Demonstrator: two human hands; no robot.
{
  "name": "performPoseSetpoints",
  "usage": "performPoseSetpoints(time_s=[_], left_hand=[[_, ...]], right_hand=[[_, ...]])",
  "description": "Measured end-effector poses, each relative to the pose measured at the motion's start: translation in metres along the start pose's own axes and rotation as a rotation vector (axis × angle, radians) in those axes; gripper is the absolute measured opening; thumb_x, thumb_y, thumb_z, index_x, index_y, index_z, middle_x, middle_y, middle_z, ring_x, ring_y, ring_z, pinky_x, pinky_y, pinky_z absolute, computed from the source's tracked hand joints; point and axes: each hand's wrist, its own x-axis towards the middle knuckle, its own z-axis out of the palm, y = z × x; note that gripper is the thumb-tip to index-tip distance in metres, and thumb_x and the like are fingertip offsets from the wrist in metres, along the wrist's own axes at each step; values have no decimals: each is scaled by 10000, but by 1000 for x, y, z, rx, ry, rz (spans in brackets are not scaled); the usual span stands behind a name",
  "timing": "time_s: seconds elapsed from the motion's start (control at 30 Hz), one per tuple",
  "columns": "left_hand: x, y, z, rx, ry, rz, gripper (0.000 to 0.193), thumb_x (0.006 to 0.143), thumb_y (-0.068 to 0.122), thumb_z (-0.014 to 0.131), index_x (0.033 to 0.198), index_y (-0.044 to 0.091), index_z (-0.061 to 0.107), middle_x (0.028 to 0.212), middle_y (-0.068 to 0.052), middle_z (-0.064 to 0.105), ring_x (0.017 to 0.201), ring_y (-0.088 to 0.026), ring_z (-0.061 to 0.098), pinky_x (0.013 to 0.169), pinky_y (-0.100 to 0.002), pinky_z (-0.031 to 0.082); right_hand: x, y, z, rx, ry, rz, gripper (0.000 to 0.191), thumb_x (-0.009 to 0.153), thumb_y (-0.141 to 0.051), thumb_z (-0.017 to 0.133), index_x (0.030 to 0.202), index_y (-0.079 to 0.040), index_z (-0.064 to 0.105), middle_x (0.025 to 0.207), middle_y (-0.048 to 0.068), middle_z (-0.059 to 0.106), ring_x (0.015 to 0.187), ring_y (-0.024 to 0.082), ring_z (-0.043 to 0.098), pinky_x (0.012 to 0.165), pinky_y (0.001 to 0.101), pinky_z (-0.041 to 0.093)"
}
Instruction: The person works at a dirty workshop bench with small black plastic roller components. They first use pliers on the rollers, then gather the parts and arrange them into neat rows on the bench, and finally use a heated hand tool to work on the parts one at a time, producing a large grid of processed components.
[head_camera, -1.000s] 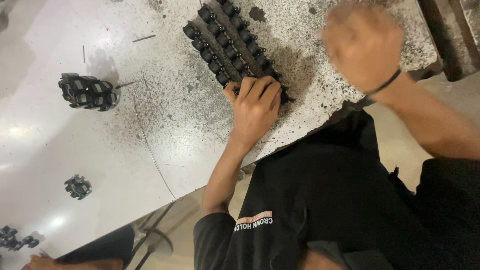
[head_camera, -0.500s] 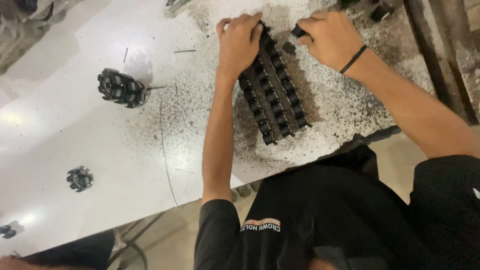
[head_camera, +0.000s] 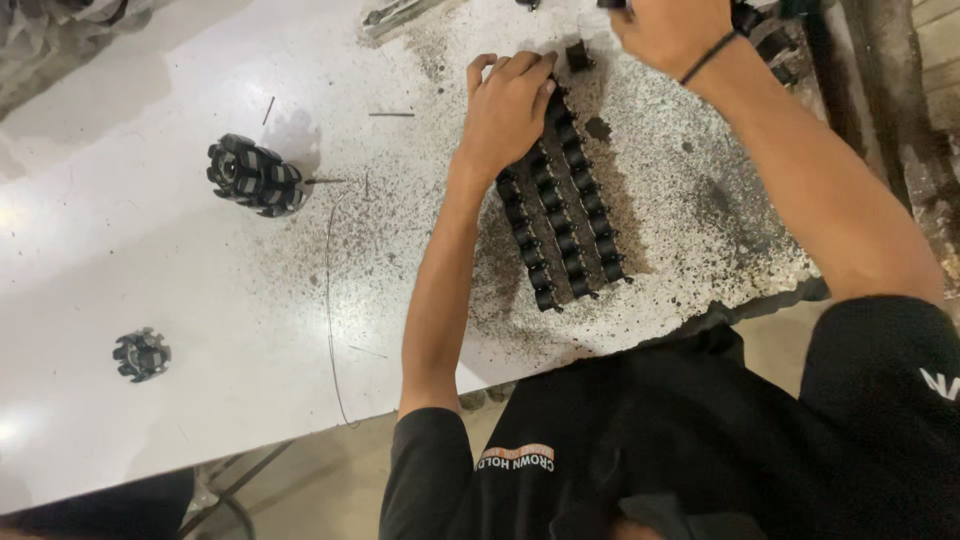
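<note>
Head view, looking down on a white desk (head_camera: 120, 240), its right part speckled with dark grit.

Centre of the frame: block of small black parts (head_camera: 562, 225) set in three close rows, lying on the gritty patch and running from upper centre down towards the desk's near edge.

Left hand (head_camera: 505, 105), upper centre: laid palm-down over the far end of the block, fingers (head_camera: 520, 66) spread and curled across the top rows, touching them; grip loose, pressing on the parts rather than closed around them. Forearm stretching down to a black sleeve at lower centre.

Right hand (head_camera: 668, 30), top edge right of centre: raised above the desk and partly cut off by the frame, fingers drawn together; whether anything sits in its grip cannot be told. Thin black band (head_camera: 706, 58) around the wrist.

One loose black piece (head_camera: 578, 55) on the desk just beyond the block, between the two hands.

Left of centre: round black toothed wheel (head_camera: 253, 175) lying well apart from the block. Lower left: smaller black toothed ring (head_camera: 141, 354). Thin wire (head_camera: 328, 300) curving down the desk between the wheel and the left forearm. Bottom of the frame: black shirt (head_camera: 640, 440) of the person.
</note>
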Motion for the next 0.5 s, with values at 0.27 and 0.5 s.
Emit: performPoseSetpoints(time_s=[0.27,0.5], left_hand=[[39,-6,34,13,-32,159,269,940,94,667,1198,75,739,924,-114,732,901,-324,681,990,-492,437],[40,-5,30,-92,-100,147,248,896,96,678,1132,70,750,892,-120,720,920,-345,680,958,-493,444]], right_hand=[[-54,-63,-67,381,2,62,221,934,-173,824,1037,5,744,926,149,715,759,292,684,709,392,568],[-39,-56,-26,262,25,133,203,1035,-193,802,929,-32,740,852,153,711,735,316,684,676,410,558]])
